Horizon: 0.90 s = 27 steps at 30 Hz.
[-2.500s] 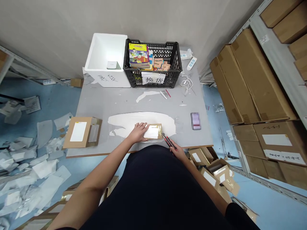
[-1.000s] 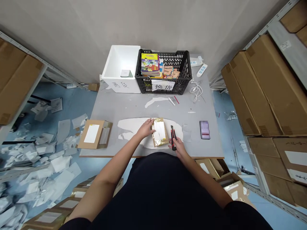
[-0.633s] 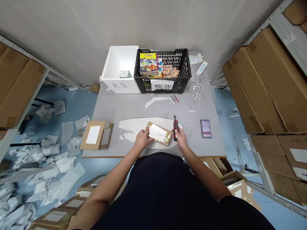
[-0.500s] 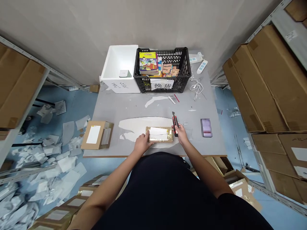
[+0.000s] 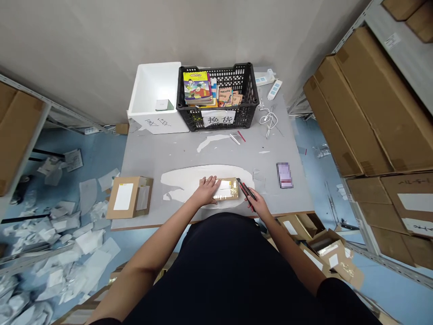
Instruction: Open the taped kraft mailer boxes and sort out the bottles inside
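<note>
Near six o'clock on the table (image 5: 158, 155), our left hand (image 5: 206, 191) clasps the taped box (image 5: 233, 190) at its nine o'clock end; our right hand (image 5: 259, 203) grips the cutter (image 5: 246, 192), blade (image 5: 238, 180) at three o'clock. Pressed too hard, it could skid toward our left hand.

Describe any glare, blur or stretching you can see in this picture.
In the head view, glare glints off the shiny tape on the small box under the left hand; in the head view, the phone is masked by coarse blocks, its screen unreadable; also in the head view, tall boxes at right lean outward, probably wide-angle stretching.
</note>
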Each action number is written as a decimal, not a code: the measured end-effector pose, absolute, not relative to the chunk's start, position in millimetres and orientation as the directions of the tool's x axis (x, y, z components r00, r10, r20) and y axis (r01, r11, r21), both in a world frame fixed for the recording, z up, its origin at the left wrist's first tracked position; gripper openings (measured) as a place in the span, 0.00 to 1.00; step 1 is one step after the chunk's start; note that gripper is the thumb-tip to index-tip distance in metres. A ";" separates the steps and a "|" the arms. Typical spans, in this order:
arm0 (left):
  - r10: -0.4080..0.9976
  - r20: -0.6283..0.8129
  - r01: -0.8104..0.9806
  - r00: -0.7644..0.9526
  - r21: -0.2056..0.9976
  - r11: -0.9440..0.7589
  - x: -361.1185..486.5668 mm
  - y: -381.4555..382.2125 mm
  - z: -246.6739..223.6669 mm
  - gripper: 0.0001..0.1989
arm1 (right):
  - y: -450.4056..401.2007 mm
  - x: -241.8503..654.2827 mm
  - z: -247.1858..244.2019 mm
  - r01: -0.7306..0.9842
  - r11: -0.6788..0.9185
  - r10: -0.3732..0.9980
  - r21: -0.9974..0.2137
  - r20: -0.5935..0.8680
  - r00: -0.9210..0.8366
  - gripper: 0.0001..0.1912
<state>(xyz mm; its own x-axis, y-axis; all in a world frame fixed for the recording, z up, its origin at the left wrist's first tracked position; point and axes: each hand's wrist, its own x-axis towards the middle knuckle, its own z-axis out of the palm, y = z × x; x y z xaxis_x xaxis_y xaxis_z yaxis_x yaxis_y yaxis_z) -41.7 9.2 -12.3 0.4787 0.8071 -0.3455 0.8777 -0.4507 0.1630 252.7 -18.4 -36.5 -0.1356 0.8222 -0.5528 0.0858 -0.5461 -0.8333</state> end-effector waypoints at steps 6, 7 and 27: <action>0.816 -0.292 0.867 0.498 0.178 -0.466 -43.1 6.0 -13.5 0.52 | -30.1 259.6 -26.7 0.128 -0.563 0.806 -0.816 -0.577 -0.134 0.33; 0.818 -0.282 0.865 0.502 0.179 -0.469 -43.4 5.5 -13.9 0.52 | -30.8 260.1 -25.6 0.139 -0.566 0.802 -0.812 -0.582 -0.136 0.33; 0.847 -0.217 0.867 0.486 0.246 -0.434 -43.4 6.2 -16.7 0.48 | -19.7 281.7 -9.1 0.314 -0.545 0.726 -0.778 -0.625 -0.287 0.33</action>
